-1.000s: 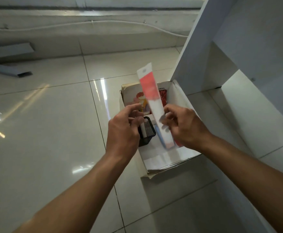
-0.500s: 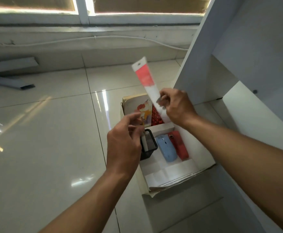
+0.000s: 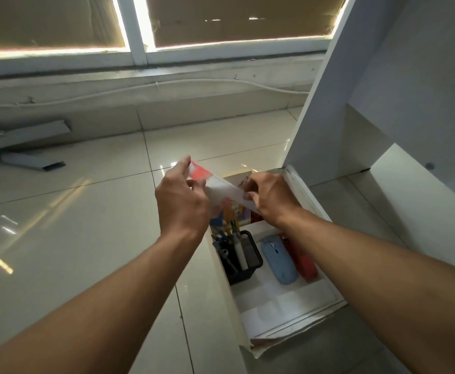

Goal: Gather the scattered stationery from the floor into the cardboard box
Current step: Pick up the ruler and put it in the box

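My left hand (image 3: pixel 181 203) and right hand (image 3: pixel 271 197) both pinch the long packet (image 3: pixel 221 188) (red at one end); I should tip it down gently into the cardboard box (image 3: pixel 299 323)

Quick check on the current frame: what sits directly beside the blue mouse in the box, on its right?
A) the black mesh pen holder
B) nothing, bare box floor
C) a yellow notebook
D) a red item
D: a red item lies right alongside the blue mouse in the cardboard box; the black mesh pen holder stands on the mouse's other side.
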